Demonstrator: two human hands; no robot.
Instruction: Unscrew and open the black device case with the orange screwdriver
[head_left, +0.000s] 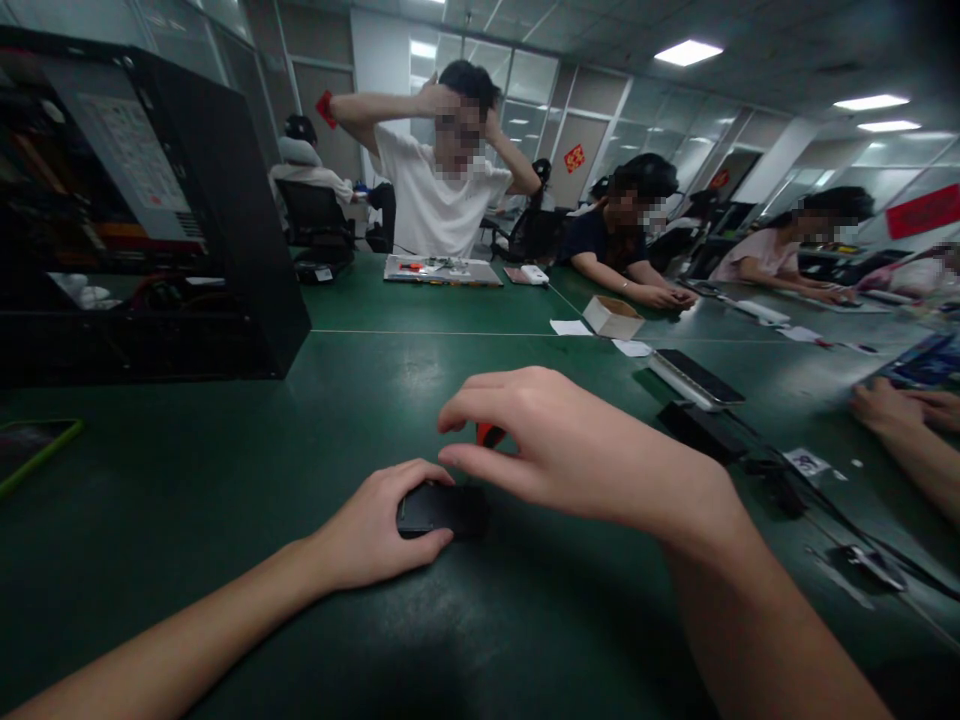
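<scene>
My left hand [375,525] rests on the green table, its thumb and fingers closed around the sides of a small flat black box-shaped object [435,511]. What kind of object it is does not show clearly. Above and to the right of it hangs my right hand [547,440], back of the hand up, thumb and index finger apart. Through that gap shows a piece of an orange-and-black object [490,435], apparently kept in the curled fingers; its remaining part is hidden behind the hand.
An open black computer case [259,230] stands at left, a green-edged phone [37,445] before it. At right are a power strip [686,380] with a phone on top, black adapters and cables [780,490], and a small cardboard box [613,317]. Other people sit around the table.
</scene>
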